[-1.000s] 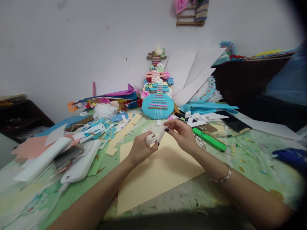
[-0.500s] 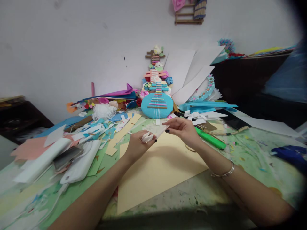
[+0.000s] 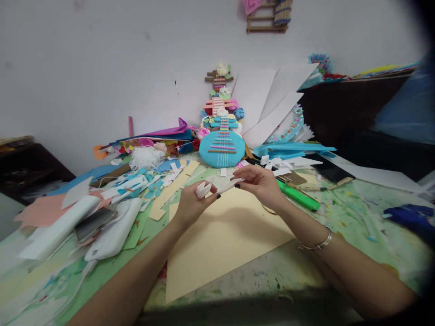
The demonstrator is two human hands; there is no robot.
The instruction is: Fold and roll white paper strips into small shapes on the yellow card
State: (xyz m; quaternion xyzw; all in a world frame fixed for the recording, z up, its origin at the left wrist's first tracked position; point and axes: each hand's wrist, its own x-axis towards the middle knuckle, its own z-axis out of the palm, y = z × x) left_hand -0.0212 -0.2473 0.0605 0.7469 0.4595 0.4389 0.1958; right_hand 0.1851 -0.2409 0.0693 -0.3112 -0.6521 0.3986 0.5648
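A strip of thin white paper [image 3: 227, 186] stretches between my two hands above a cream sheet [image 3: 217, 253]. My left hand [image 3: 193, 203] is closed round its gathered end, where folded white tips stick out above the fist. With thumb and fingertips, my right hand [image 3: 260, 183] pinches the strip's other end. The cream sheet lies flat on the table under both hands. Just beyond them, a blue paper lute [image 3: 222, 148] with coloured bars and white strings leans upright in front of other paper instruments.
Left of my arms lie a white power strip [image 3: 115, 231], a phone [image 3: 95, 224] and paper scraps [image 3: 136, 185]. A green cutter [image 3: 299, 195], brushes and a black phone [image 3: 329, 167] are at right. White boards [image 3: 268, 104] lean against the wall.
My left hand has shifted slightly up and left, and the white strip between the hands lies flatter. Its right end stays pinched in my right hand.
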